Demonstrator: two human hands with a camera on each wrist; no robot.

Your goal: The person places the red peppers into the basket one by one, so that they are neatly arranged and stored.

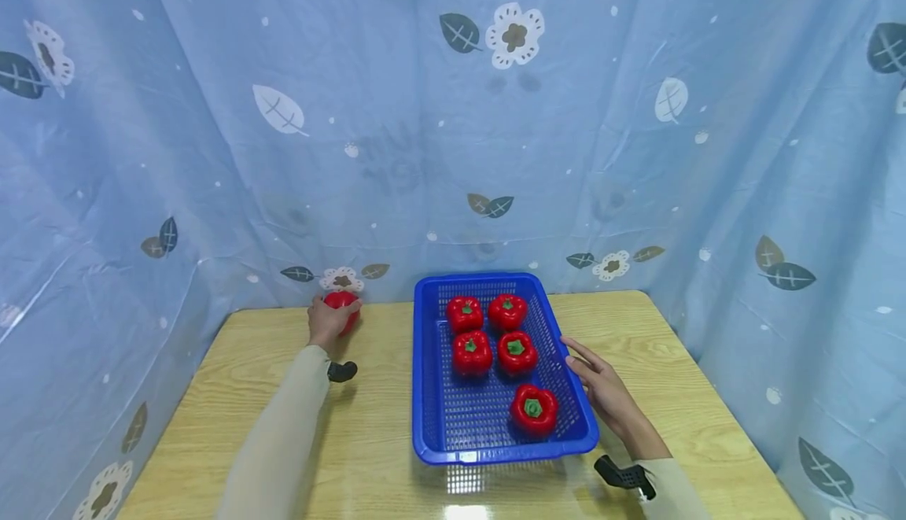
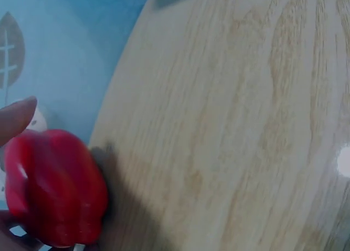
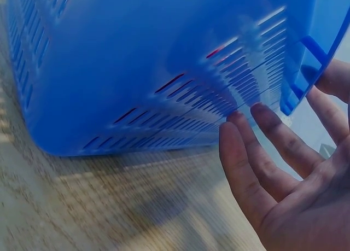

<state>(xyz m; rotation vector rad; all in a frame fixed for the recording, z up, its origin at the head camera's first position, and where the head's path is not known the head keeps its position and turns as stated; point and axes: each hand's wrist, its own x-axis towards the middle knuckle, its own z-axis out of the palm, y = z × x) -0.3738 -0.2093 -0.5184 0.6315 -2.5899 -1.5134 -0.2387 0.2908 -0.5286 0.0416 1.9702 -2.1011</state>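
My left hand (image 1: 328,320) holds a red bell pepper (image 1: 344,309) at the table's back left edge. The left wrist view shows the glossy bell pepper (image 2: 57,188) close up, with a finger above it and others below; whether it touches the table I cannot tell. A blue plastic basket (image 1: 429,394) stands right of the table's middle, with several red bell peppers (image 1: 471,352) in it, green stems up. My right hand (image 1: 603,389) touches the basket's right rim with loosely extended fingers. In the right wrist view, several fingers (image 3: 273,147) reach below the rim toward the slotted side wall.
The wooden table (image 1: 375,425) bears the basket. A blue curtain (image 1: 425,150) with leaf and flower prints hangs behind and along both sides, close to the table's edges. Black straps (image 1: 343,371) with small devices sit at both wrists.
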